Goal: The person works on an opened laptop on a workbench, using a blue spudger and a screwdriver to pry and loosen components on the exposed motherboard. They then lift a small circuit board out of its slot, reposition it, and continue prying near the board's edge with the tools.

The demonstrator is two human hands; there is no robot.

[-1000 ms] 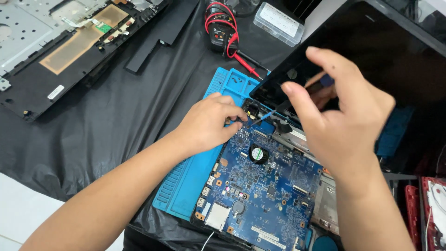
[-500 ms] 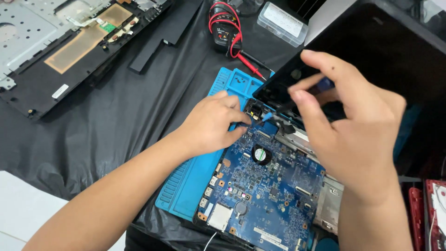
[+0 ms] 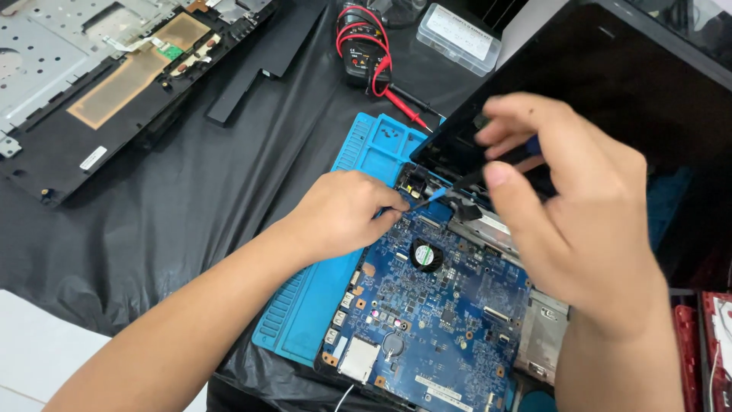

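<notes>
A blue laptop motherboard (image 3: 438, 320) lies in an open laptop base on a blue silicone mat (image 3: 320, 305). My left hand (image 3: 339, 214) rests on the board's upper left corner, its fingertips pinched on a small part near the hinge. My right hand (image 3: 568, 206) hovers over the board's upper right and grips a thin screwdriver (image 3: 457, 183) with a blue handle; its tip points down-left toward the left fingertips. The black laptop lid (image 3: 610, 84) stands tilted open behind my right hand.
A black cloth (image 3: 175, 221) covers the table. A detached laptop palmrest with metal plate (image 3: 91, 84) lies at top left, a black strip (image 3: 267, 57) beside it. A multimeter with red leads (image 3: 362, 46) and a clear plastic box (image 3: 457, 37) sit at the top. Red items (image 3: 713, 336) lie at right.
My right hand has shifted slightly up and right with the screwdriver. My left hand stays at the board's corner.
</notes>
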